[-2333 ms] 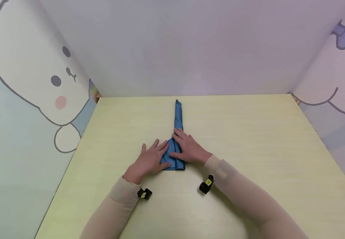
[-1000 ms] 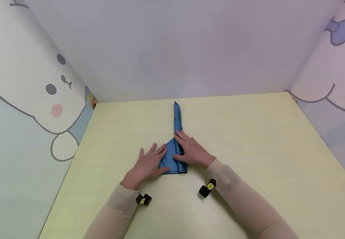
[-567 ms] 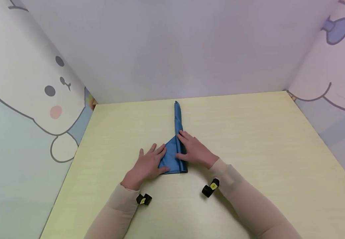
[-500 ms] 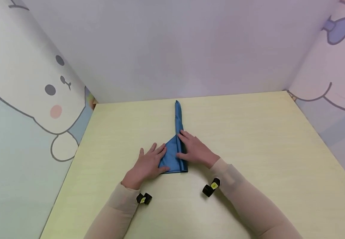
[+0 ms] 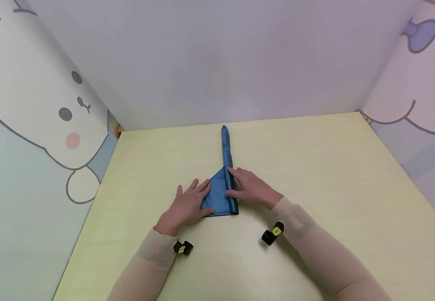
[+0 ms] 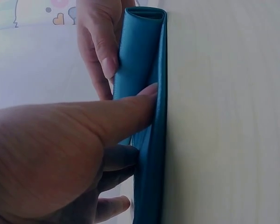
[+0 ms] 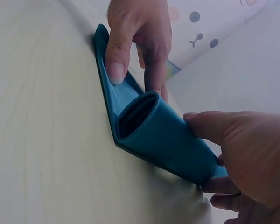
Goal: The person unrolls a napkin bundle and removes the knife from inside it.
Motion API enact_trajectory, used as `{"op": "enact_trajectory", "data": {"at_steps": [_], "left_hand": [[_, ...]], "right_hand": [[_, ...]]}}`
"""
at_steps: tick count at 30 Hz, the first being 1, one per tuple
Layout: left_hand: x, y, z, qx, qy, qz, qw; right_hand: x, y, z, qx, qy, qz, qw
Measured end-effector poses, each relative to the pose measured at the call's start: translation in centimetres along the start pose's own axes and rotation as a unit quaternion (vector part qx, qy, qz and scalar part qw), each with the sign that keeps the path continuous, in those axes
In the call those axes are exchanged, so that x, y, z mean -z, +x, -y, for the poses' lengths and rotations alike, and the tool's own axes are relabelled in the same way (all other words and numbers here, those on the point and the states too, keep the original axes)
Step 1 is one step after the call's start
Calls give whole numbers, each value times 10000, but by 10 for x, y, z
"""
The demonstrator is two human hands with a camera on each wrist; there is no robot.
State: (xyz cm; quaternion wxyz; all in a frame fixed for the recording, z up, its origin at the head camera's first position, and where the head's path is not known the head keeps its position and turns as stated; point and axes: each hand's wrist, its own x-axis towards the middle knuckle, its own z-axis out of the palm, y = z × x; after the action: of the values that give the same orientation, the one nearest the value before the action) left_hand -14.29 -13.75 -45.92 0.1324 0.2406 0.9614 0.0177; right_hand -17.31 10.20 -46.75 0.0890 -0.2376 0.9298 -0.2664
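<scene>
A shiny blue cloth (image 5: 217,196), maybe a satin napkin, lies folded on the table, its right side a long narrow roll (image 5: 225,144) reaching toward the wall. My left hand (image 5: 187,205) rests spread on the flat left part, with its thumb (image 6: 130,114) on the cloth. From the right, my right hand (image 5: 253,188) touches the roll, thumb and index tips on top; the rest of its fingers (image 7: 221,185) lie by the roll's side. The hollow near end (image 7: 137,116) shows several layers in the right wrist view.
The pale wood-grain table (image 5: 315,159) ends against a plain light wall (image 5: 221,62). Side walls with cartoon drawings (image 5: 78,121) rise at left and right. A small black camera (image 5: 272,234) is on each wrist.
My right hand and the roll's near part have moved right, and more flat cloth shows between the hands. The right fingers have drawn back to the roll's right side. My left hand stays in place.
</scene>
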Motion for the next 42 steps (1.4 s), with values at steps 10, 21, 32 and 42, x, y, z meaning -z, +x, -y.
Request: {"op": "enact_trajectory", "data": {"at_steps": [10,21,32,42], "left_hand": [[-1,1,-2,72,-21,70,9999],[-1,1,-2,90,-52,101,9999],[4,-2,-3,58,-22,118,9999],[5,3,-14,-175,-130,-182,9996]], "right_hand": [[1,-4,-9,42,192,59,9998],[4,-13,-21,66,497,212,9985],[7,-22,-29,126,447,167,9988],[13,-30,-33,621,-5,-9,9981]]}}
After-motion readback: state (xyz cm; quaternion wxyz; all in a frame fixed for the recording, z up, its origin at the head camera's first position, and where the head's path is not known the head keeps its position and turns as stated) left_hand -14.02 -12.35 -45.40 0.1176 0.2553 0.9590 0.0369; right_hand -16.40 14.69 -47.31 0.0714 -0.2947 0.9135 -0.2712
